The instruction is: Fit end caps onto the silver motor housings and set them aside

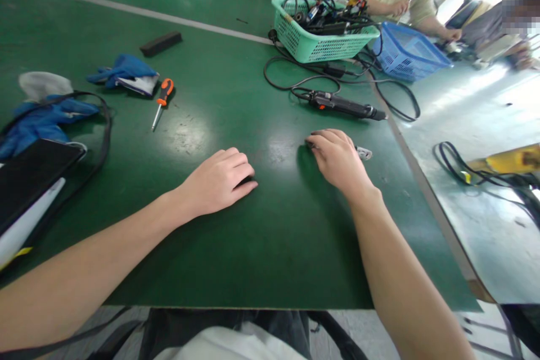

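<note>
My left hand [223, 180] rests on the green table [261, 259] with its fingers curled and the thumb alongside. A dark patch shows between thumb and fingers; I cannot tell whether it is a small object or shadow. My right hand [336, 158] is closed palm-down over a small tool or part. A silver metal end [363, 152] with an opening in it sticks out on the right, and a dark tip shows by the fingertips. Beyond this hand lies a black electric screwdriver [346, 106] with its cord. An orange-and-black screwdriver [162, 98] lies farther left.
Blue gloves [126, 72] and a black block [161, 43] lie at the left, near a dark phone-like device [36, 180]. At the back stand a green basket [320, 48] of tools and cables and a blue basket [409, 53]. Other people sit at the far right.
</note>
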Motion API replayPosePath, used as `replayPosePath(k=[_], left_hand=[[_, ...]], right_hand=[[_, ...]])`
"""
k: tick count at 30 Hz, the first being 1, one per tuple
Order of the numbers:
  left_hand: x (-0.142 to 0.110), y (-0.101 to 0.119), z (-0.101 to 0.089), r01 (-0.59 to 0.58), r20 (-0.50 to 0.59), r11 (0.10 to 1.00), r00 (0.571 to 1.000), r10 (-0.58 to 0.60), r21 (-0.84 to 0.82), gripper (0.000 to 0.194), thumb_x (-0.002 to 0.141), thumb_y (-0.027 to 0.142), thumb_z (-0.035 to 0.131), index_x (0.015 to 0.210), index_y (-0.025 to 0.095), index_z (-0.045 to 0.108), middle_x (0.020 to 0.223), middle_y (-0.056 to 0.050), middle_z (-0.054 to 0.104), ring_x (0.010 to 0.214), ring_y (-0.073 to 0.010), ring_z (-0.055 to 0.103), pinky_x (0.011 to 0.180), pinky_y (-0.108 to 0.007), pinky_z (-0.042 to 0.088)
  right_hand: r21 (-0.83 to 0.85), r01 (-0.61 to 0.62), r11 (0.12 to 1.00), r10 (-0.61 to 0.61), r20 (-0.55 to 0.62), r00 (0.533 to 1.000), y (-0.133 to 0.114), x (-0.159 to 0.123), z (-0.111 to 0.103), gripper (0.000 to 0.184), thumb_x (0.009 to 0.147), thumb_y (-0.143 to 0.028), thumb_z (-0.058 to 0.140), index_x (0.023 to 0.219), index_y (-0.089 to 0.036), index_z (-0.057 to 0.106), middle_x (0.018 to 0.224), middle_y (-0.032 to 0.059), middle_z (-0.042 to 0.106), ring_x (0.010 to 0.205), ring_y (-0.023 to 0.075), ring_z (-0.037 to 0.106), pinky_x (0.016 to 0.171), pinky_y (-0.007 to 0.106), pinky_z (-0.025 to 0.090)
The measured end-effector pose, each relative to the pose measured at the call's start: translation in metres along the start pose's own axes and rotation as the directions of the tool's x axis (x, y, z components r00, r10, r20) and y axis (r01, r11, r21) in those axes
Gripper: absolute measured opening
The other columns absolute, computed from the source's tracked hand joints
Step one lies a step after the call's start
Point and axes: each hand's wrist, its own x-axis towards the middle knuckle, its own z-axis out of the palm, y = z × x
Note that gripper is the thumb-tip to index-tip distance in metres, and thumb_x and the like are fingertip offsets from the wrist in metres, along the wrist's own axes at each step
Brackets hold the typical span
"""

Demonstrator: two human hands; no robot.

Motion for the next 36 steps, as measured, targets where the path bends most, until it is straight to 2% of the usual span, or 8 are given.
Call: replayPosePath(k=[6,13,15,18,23,28,32,36], left_hand=[[-0.001,0.001,0.001,-0.007,-0.022,1.000,1.000,0.008,0.026,0.025,0.104,0.029,0.054,0.096,0.015,0.073,0.093,-0.007,0.067,0.091,-0.0218,0.058,0.082,-0.038,0.047],[-0.002,0.001,0.002,-0.018,-0.040,0.999,0.999,0.020,0.041,0.024,0.103,0.025,0.052,0.096,0.015,0.073,0.094,-0.007,0.067,0.093,-0.0215,0.059,0.084,-0.037,0.047],[-0.002,0.001,0.002,-0.020,-0.043,0.999,0.999,0.021,0.040,0.024,0.103,0.024,0.051,0.096,0.015,0.073,0.094,-0.007,0.067,0.092,-0.0215,0.059,0.084,-0.038,0.047],[-0.002,0.001,0.002,-0.015,-0.044,0.999,0.999,0.017,0.037,0.024,0.103,0.024,0.051,0.096,0.015,0.072,0.095,-0.007,0.066,0.092,-0.0214,0.059,0.084,-0.037,0.047],[0.000,0.002,0.003,0.002,-0.036,0.998,0.999,0.000,0.060,0.021,0.103,0.024,0.051,0.098,0.016,0.070,0.095,-0.007,0.066,0.093,-0.0223,0.059,0.083,-0.038,0.047],[0.002,0.004,0.002,0.091,-0.094,0.995,0.992,-0.086,0.051,0.014,0.101,0.024,0.052,0.097,0.015,0.062,0.094,-0.008,0.064,0.090,-0.0226,0.058,0.084,-0.038,0.049],[0.001,0.003,0.001,0.152,-0.122,0.988,0.981,-0.149,0.014,0.015,0.100,0.028,0.055,0.108,0.015,0.059,0.098,-0.007,0.065,0.089,-0.0231,0.059,0.082,-0.038,0.049],[0.002,0.001,0.002,0.141,-0.100,0.989,0.986,-0.136,0.039,0.020,0.101,0.028,0.054,0.116,0.016,0.060,0.102,-0.008,0.066,0.094,-0.0245,0.060,0.085,-0.039,0.050]], right_hand=[[-0.057,-0.289,0.956,0.283,-0.099,0.954,0.043,-0.012,0.009,0.043,0.098,-0.029,0.053,0.140,-0.022,0.064,0.132,0.0150,0.069,0.127,0.0369,0.056,0.112,0.061,0.039],[0.022,-0.491,0.871,0.487,-0.166,0.857,0.049,-0.021,0.012,0.049,0.095,-0.039,0.058,0.138,-0.018,0.066,0.123,0.0185,0.072,0.114,0.0374,0.063,0.101,0.056,0.048],[0.059,-0.474,0.878,0.477,-0.172,0.862,0.041,-0.018,0.015,0.047,0.094,-0.037,0.059,0.136,-0.017,0.067,0.122,0.0182,0.072,0.113,0.0366,0.063,0.102,0.055,0.048],[0.110,-0.390,0.914,0.403,-0.149,0.903,0.017,-0.009,0.018,0.044,0.094,-0.035,0.061,0.134,-0.017,0.067,0.121,0.0178,0.071,0.113,0.0360,0.062,0.102,0.054,0.048],[0.213,-0.191,0.958,0.211,-0.075,0.975,-0.046,0.004,0.022,0.039,0.096,-0.030,0.059,0.134,-0.019,0.066,0.121,0.0159,0.068,0.112,0.0354,0.059,0.102,0.053,0.050],[0.326,-0.078,0.942,0.087,-0.016,0.996,-0.099,0.006,0.021,0.038,0.099,-0.027,0.057,0.137,-0.021,0.062,0.125,0.0156,0.066,0.117,0.0341,0.057,0.106,0.053,0.050],[0.397,-0.012,0.918,0.005,0.019,1.000,-0.110,0.003,0.015,0.047,0.099,-0.027,0.057,0.145,-0.020,0.054,0.134,0.0161,0.062,0.128,0.0334,0.055,0.113,0.054,0.047],[0.415,-0.009,0.910,-0.008,0.039,0.999,-0.099,-0.002,0.006,0.062,0.093,-0.027,0.061,0.152,-0.020,0.043,0.143,0.0163,0.059,0.137,0.0340,0.053,0.115,0.056,0.045]])
